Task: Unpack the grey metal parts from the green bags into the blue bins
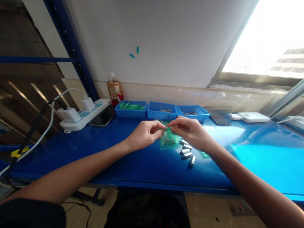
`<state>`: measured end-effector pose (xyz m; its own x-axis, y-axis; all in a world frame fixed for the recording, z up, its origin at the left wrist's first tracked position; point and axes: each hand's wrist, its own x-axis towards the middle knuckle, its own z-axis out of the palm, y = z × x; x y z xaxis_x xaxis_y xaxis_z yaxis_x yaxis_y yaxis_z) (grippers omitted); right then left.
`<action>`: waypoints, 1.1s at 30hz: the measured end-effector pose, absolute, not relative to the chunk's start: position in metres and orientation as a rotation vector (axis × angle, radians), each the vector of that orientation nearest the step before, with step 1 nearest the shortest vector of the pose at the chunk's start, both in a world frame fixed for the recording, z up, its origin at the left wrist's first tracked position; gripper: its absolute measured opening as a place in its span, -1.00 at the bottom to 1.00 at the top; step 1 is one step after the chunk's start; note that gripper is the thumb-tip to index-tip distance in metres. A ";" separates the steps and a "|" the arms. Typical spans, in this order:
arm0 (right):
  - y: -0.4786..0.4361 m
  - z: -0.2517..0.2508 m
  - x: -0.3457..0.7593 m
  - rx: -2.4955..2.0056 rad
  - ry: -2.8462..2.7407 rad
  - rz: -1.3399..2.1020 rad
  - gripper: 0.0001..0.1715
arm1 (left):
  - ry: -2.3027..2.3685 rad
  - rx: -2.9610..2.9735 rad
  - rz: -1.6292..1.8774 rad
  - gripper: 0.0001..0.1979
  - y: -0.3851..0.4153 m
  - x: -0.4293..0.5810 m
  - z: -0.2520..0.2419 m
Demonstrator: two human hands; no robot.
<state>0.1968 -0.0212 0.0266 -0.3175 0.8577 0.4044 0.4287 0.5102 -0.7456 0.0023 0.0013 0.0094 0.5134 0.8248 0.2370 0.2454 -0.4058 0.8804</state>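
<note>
Green bag, one, at the fingertips of two bare hands

Nearest my remote view: one dark sleeve, lower left. Next, a blue table, two forearms reaching across it. At right, one bright cyan patch; sheet or lit surface, I cannot tell which.

Metal pieces, five counted, short and bar-like, loose on the tabletop; the closest sits just beside the bag's right edge. One green scrap, partly hidden beneath the right wrist.

Left hand: thumb and forefinger pinched on the bag's upper edge. Right hand: likewise pinched, on the same edge, just beside the left fingertips. The bag's body extends below both grips, toward me; I see metallic contents through its lower part. Whether it touches the table I cannot tell.

Beyond the hands, three blue bins in a row: left bin, green packets; middle bin, small metal pieces; right bin, small dark parts. Left of these, one phone beside a white power strip. Behind the left bin, one bottle, upright.

Farthest: one pale wall and, at right, one window.
</note>
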 end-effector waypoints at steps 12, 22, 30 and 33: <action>-0.019 0.016 0.194 -1.059 -1.862 0.595 -0.87 | 0.896 1.873 0.827 -0.81 0.005 0.000 0.007; -0.021 0.013 0.190 -1.056 -1.896 0.546 -0.89 | 0.817 1.891 0.746 -0.78 0.006 -0.001 0.011; -0.023 0.009 0.186 -1.082 -1.850 -0.185 -0.90 | 0.899 1.689 0.898 -0.83 0.009 0.002 0.010; -0.026 0.004 0.182 -1.095 -1.922 -0.306 -0.90 | 0.911 1.664 0.986 -0.81 0.008 0.004 0.008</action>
<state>0.1816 -0.0263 0.0045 -0.2262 0.5734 0.7874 0.7899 0.5811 -0.1962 0.0039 0.0078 0.0076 0.3940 0.8987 0.1925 0.1209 -0.2582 0.9585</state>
